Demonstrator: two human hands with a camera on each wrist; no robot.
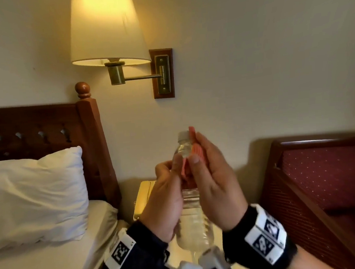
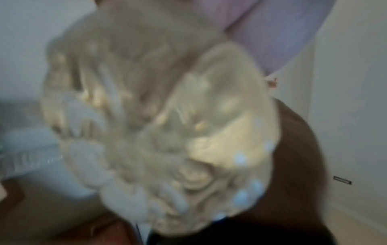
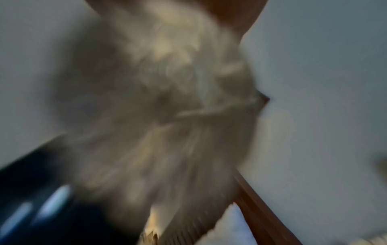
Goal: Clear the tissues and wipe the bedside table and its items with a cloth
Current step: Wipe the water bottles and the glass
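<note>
In the head view I hold a clear plastic water bottle (image 1: pixel 192 217) with a white cap upright in front of me, above the bedside table (image 1: pixel 144 197). My left hand (image 1: pixel 165 189) grips the bottle's middle from the left. My right hand (image 1: pixel 206 170) presses a pink cloth (image 1: pixel 196 152) against the bottle's neck and shoulder, fingers curled round the cloth. Both wrist views are blurred: the bottle (image 2: pixel 159 124) fills the left wrist view, and the bottle (image 3: pixel 159 107) is a pale smear in the right wrist view. No tissues are visible.
A lit wall lamp (image 1: pixel 106 30) hangs above on a brass arm. The bed's wooden headboard (image 1: pixel 46 131) and a white pillow (image 1: pixel 34 197) lie to the left. A red upholstered chair (image 1: pixel 323 183) stands to the right.
</note>
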